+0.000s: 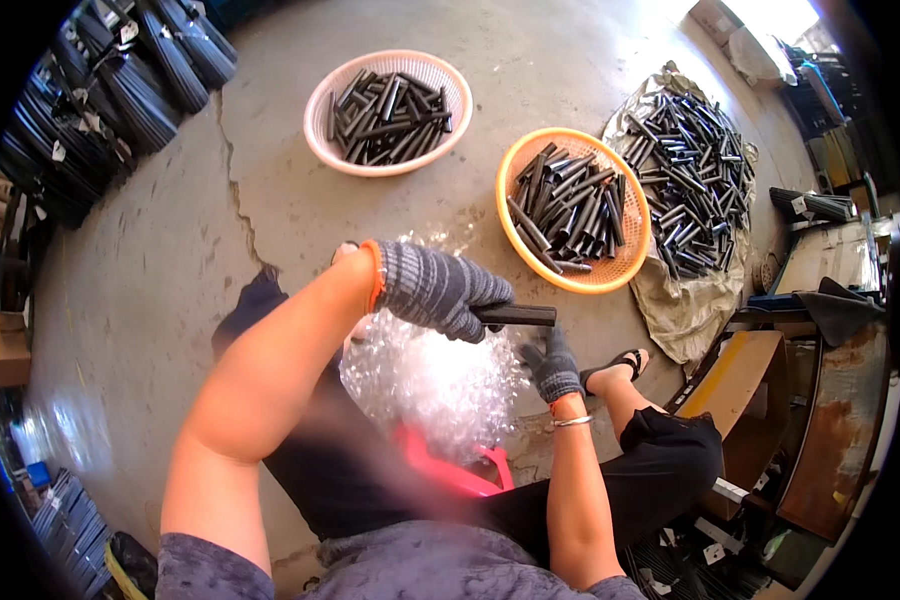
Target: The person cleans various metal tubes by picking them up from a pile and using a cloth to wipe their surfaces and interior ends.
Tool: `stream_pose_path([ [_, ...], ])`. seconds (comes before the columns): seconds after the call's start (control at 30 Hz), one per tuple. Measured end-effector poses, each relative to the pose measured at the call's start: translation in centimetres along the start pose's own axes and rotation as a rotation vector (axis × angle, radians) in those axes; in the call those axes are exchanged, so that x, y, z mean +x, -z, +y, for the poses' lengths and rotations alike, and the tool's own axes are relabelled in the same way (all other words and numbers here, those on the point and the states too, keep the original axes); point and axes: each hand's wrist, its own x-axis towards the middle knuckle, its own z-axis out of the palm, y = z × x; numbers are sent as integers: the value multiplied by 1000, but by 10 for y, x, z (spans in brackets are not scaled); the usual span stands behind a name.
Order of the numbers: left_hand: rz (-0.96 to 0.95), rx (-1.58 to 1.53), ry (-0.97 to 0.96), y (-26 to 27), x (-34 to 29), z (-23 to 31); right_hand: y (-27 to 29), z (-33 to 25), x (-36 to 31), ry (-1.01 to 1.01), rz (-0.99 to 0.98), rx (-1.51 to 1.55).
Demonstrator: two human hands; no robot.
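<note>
A head-worn fisheye faces down, hands (438, 288) near, floor (530, 85) beyond.

Position of the arms, with the black tube (528, 315) as landmark. The left hand (440, 290), in a grey striped knit glove, is closed around the tube's left end, knuckles uppermost. The left forearm (295, 350) slants up toward the tube from its lower left, the left elbow (220, 440) bent. The right hand (552, 368), similarly gloved and slightly blurred, lies just below the tube's right end, thumb apart from the fingers; contact is indeterminable. The right forearm (580, 490) rises steeply from below the tube.
</note>
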Motion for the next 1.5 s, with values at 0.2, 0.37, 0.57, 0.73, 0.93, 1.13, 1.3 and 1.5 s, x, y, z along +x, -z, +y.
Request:
stream_pose_path([
  [0.2, 58, 38, -105, -2, -9, 6, 5, 1, -22, -1, -103, -169],
  [0.37, 52, 14, -77, -1, -6, -8, 44, 51, -21, -374, -107, -416],
  [0.57, 57, -107, -89, -1, -11, -2, -4, -8, -11, -13, -102, -93],
  [0.73, 118, 19, -66, -2, -17, -14, 37, 23, -5, -498, -187, -373],
  [0.93, 179, -53, -131, 3, -25, -4, -12, -7, -9, 107, -50, -1],
  [1.13, 142, -68, 4, -3, -25, -8, 23, 3, -8, -300, -122, -238],
  [1.3, 125, -48, -96, -4, -23, -8, -18, -58, -3, 112, -222, -41],
  [1.5, 186, -34, -76, -2, -20, -13, 60, 49, -14, -354, -78, -394],
])
